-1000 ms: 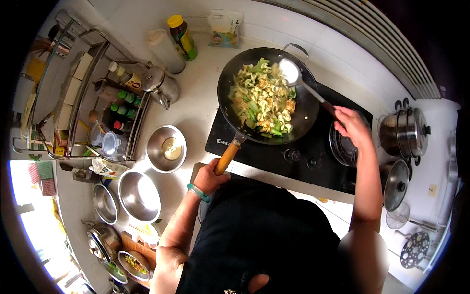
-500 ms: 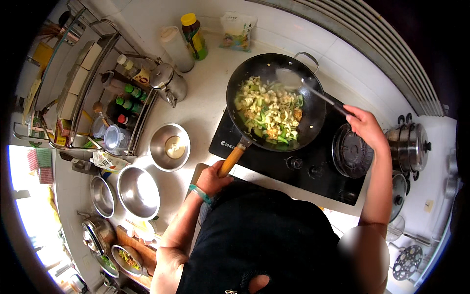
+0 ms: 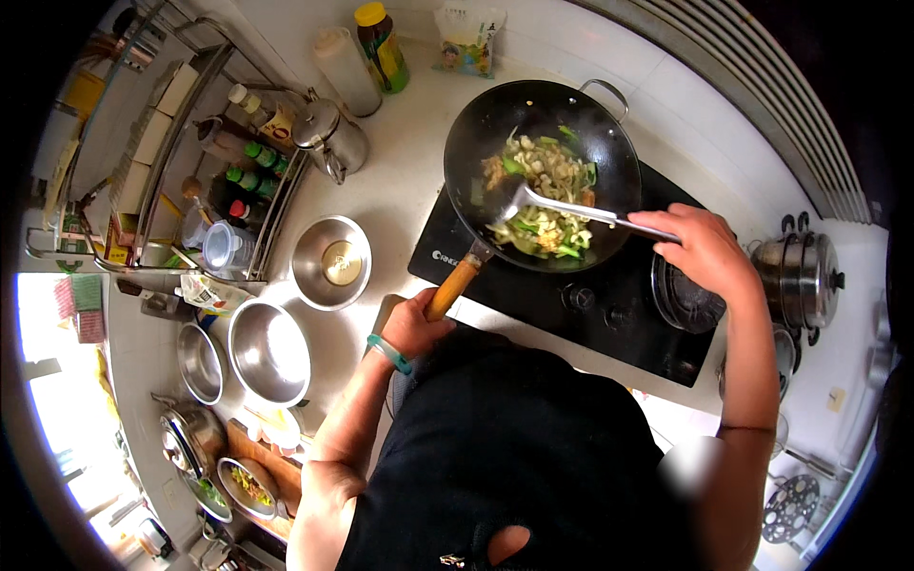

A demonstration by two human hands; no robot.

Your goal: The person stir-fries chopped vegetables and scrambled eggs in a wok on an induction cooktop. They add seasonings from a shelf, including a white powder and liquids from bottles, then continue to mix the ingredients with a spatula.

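Note:
A black wok (image 3: 609, 157) sits on the left part of a black cooktop (image 3: 533, 305). Sliced green and pale vegetables with browned pieces (image 3: 547, 171) lie in its middle. My left hand (image 3: 411, 326), with a teal bracelet at the wrist, is closed around the wok's wooden handle (image 3: 455, 285). From the right, my right hand (image 3: 703, 246) grips the dark handle of a metal spatula (image 3: 571, 207). The spatula's blade is down among the food at the near left of the wok, partly hidden by it.
Left of the wok stand steel bowls (image 3: 328, 226) and a steel kettle (image 3: 330, 143). A wire rack (image 3: 205, 190) holds bottles. Behind are a yellow-capped bottle (image 3: 383, 52) and a bag (image 3: 468, 43). A stacked steel pot (image 3: 809, 271) stands right of the cooktop, near a dark round burner grate (image 3: 687, 293).
The spatula has moved from the wok's far side to its near left, into the food. My right hand came nearer and left. The food is heaped closer together.

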